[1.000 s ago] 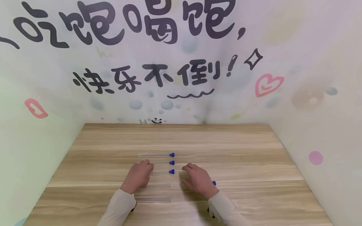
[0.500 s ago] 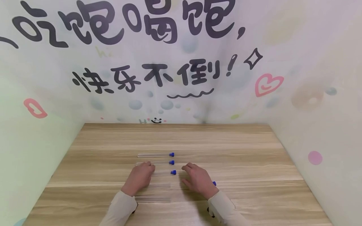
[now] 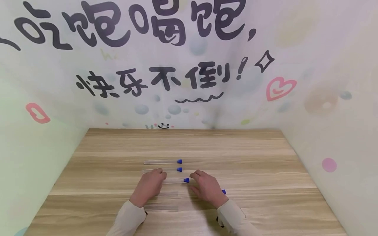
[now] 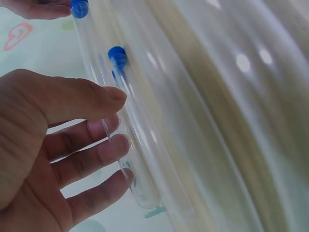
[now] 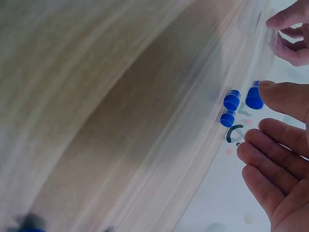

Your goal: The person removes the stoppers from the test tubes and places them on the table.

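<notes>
At mid-frame, your left hand [image 3: 149, 186] grips a blue-capped tube [image 3: 175, 181]; your right hand [image 3: 209, 187], fingers relaxed, holds nothing, near that cap [image 3: 186, 180]. Above lie two capped tubes [image 3: 160, 162]; below, two uncapped tubes [image 3: 162, 208]: apparently three done, two left.

Behind the table [image 3: 242, 147], at its far edge, rises the wall [image 3: 189, 114]. Left of the middle, five tubes run parallel: the farthest tube [image 3: 159, 162] and, nearer, the second tube [image 3: 169, 170], both capped at their right ends; the third tube [image 3: 175, 182] in the left hand [image 3: 149, 186], its cap [image 3: 186, 180] just left of the right hand [image 3: 207, 186]; before it, the fourth tube [image 3: 169, 194] and nearest tube [image 3: 162, 208]. Another cap [image 3: 224, 191], partly hidden, sits just right of the right hand.
</notes>
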Motion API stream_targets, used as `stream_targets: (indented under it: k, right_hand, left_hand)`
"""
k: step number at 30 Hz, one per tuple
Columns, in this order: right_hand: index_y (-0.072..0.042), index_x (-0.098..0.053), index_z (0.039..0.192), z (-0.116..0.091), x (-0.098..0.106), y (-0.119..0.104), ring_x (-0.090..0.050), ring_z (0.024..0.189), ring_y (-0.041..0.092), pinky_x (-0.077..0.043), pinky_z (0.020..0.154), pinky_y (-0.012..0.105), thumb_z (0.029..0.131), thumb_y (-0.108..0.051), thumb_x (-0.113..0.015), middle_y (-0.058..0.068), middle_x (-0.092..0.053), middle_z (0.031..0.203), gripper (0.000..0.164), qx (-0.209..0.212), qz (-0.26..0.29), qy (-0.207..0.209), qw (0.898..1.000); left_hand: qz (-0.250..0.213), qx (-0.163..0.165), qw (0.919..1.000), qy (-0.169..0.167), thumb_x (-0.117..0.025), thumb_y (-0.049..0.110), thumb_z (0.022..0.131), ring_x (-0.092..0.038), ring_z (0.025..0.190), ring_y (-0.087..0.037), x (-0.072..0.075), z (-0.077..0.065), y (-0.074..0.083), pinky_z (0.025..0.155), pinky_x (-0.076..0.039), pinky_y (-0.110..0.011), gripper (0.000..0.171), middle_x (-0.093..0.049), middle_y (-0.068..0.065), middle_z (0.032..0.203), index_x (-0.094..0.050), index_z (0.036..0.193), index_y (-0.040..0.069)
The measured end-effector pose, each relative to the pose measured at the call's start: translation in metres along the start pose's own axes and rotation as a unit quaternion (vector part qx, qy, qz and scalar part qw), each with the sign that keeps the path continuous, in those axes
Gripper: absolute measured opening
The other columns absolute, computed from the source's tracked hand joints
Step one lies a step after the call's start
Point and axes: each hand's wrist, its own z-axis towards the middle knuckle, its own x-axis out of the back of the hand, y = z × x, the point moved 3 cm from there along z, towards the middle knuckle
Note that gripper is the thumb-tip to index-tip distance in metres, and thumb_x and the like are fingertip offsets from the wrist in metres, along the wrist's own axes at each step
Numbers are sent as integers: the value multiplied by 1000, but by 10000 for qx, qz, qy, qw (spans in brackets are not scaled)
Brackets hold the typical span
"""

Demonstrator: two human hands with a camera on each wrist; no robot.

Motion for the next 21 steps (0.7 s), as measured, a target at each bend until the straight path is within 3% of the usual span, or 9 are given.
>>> stream_targets:
  k: [11,21]
  right_hand:
    - [-11,-63,98,-2,4,-1,-60,78,10,-49,65,23,75,-23,-71,-1,-63,91,27,46,63,202,9998]
    - [-14,-65,89,-8,7,1,-60,73,7,-49,63,22,71,-22,-74,-4,-64,85,22,-65,89,350,9993]
  left_hand:
    - [23,-37,9999,-135,-64,4,73,-52,64,-14,8,4,12,49,-42,-25,9,-54,1,74,-62,79,10]
    - [106,-229,9997,-47,-65,5,73,-52,65,-13,17,2,23,50,-42,-25,8,-54,2,73,-62,77,11]
